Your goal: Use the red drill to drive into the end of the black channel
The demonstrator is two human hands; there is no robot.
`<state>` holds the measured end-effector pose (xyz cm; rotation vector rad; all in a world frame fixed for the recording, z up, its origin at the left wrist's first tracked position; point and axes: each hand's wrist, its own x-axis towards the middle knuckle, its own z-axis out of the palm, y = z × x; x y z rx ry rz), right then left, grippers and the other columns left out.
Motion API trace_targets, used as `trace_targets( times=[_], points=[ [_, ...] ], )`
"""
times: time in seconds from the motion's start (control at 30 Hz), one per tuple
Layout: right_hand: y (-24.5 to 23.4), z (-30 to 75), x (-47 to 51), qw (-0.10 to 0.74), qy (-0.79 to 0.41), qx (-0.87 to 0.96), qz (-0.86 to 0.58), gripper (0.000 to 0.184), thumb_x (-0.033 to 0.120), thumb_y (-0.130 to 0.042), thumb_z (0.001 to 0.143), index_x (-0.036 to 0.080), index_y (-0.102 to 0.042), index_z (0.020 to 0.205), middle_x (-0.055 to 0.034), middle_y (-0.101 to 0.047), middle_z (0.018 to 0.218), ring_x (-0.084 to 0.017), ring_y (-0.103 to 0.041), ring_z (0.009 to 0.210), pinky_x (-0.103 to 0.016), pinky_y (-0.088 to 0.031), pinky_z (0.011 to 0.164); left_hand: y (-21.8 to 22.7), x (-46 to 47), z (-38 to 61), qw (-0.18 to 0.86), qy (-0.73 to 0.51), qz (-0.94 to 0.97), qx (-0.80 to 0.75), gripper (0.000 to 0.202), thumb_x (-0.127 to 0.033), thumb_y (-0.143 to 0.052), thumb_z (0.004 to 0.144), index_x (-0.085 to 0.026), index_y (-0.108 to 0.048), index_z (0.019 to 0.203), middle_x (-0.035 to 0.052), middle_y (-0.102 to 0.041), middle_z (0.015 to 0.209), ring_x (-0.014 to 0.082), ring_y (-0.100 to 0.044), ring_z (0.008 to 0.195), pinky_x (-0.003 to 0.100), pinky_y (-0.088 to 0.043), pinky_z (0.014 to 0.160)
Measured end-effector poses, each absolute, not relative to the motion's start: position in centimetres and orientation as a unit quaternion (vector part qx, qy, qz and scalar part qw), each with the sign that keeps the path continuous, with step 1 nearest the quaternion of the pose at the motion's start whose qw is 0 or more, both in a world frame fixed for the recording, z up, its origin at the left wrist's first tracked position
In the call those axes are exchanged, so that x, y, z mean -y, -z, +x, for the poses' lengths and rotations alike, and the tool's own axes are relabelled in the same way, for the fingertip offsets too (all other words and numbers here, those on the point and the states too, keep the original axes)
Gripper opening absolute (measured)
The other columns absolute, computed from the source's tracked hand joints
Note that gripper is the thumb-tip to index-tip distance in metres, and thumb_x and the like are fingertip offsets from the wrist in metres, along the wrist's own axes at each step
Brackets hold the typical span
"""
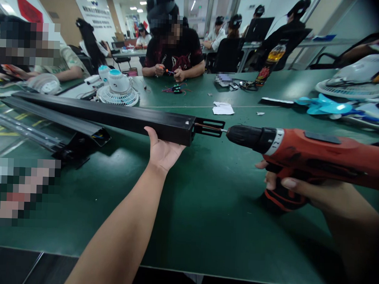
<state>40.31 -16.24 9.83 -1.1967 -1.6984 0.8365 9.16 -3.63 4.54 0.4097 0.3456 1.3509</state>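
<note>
My left hand (166, 151) supports the near end of a long black rectangular tube (140, 123) from below, thumb up along its side and the other fingers hidden beneath. A slotted black bracket (213, 127) sticks out of that end. In my right hand (308, 191) is an orange and black cordless drill (313, 152), gripped by its handle and pointing left. The drill's thin bit (224, 131) reaches the bracket; whether it sits in a screw I cannot tell. A brownish rod or wire (208, 126) runs from the tube end toward the bit.
Left of me lie another black channel (53, 116) and a metal rail (28, 132). White fan parts (118, 90) stand beyond the tube. Blue fan blades (326, 106), white paper (223, 108) and a drink bottle (271, 62) are to the right. Across the green table (186, 224) a person (176, 46) handles a small tool.
</note>
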Motion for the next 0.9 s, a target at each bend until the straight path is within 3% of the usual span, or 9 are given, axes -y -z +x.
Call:
trace_targets(
  times=[0.3,0.53,0.9],
  points=[
    [-9.97,40.13,16.28,0.44,-0.351,0.668,-0.487,0.036,0.038,-0.07,0.067,0.023,-0.074,0.099,-0.0058,-0.07,0.06,-0.025,-0.066,0.052,-0.035,-0.057,0.046,-4.45,3.56,9.1,0.751,-0.617,0.181,-0.154,0.099,-0.095,-0.028,0.124,-0.032,-0.055,0.195,0.0131,-0.074,0.187,0.0369,-0.054,0.189,0.059,-0.052,0.152],
    [-10.04,40.15,16.37,0.438,-0.348,0.671,-0.486,0.04,0.043,-0.07,0.067,0.024,-0.073,0.102,-0.0052,-0.07,0.059,-0.023,-0.064,0.05,-0.032,-0.055,0.043,-4.85,3.72,9.26,0.744,-0.62,0.178,-0.176,0.098,-0.095,-0.03,0.124,-0.031,-0.056,0.194,0.0149,-0.075,0.186,0.0377,-0.06,0.185,0.058,-0.057,0.147],
    [-9.91,40.12,16.29,0.443,-0.341,0.671,-0.487,0.039,0.041,-0.069,0.067,0.023,-0.074,0.101,-0.0056,-0.069,0.059,-0.024,-0.065,0.051,-0.034,-0.056,0.043,-4.58,3.6,9.07,0.748,-0.62,0.176,-0.158,0.095,-0.095,-0.039,0.124,-0.031,-0.056,0.193,0.0166,-0.076,0.183,0.0413,-0.056,0.188,0.065,-0.053,0.15]
  ],
)
